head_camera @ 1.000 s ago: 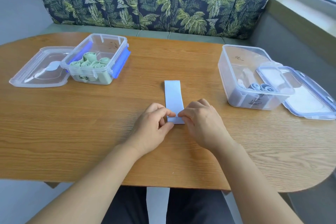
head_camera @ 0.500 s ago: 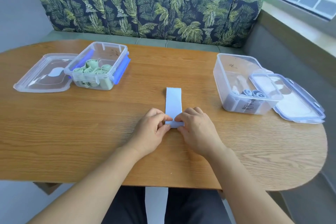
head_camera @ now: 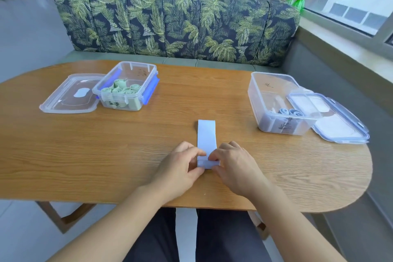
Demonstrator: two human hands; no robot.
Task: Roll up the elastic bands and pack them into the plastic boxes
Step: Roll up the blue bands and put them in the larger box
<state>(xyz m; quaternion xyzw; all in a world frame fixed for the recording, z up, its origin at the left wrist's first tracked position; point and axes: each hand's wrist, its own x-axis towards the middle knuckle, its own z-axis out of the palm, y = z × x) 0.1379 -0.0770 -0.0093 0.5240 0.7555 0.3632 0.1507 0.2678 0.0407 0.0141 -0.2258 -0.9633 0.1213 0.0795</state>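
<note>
A pale blue elastic band (head_camera: 206, 136) lies flat on the wooden table (head_camera: 106, 155), running away from me. Its near end is folded over into a small roll. My left hand (head_camera: 180, 168) pinches that roll from the left, and my right hand (head_camera: 236, 166) pinches it from the right. A clear plastic box with blue clips (head_camera: 148, 91) at the back left holds several green rolled bands (head_camera: 120, 89). Another clear box (head_camera: 258, 100) at the right holds two grey-blue rolls (head_camera: 289, 112).
One lid (head_camera: 68, 97) lies left of the green box, and another lid (head_camera: 340, 121) leans against the right box near the table's rounded end. A leaf-patterned sofa (head_camera: 176, 25) stands behind the table. A window sill runs along the right.
The near end of the blue band has been turned over into a thicker roll between my fingers. The camera has tilted up, showing more of the sofa and room.
</note>
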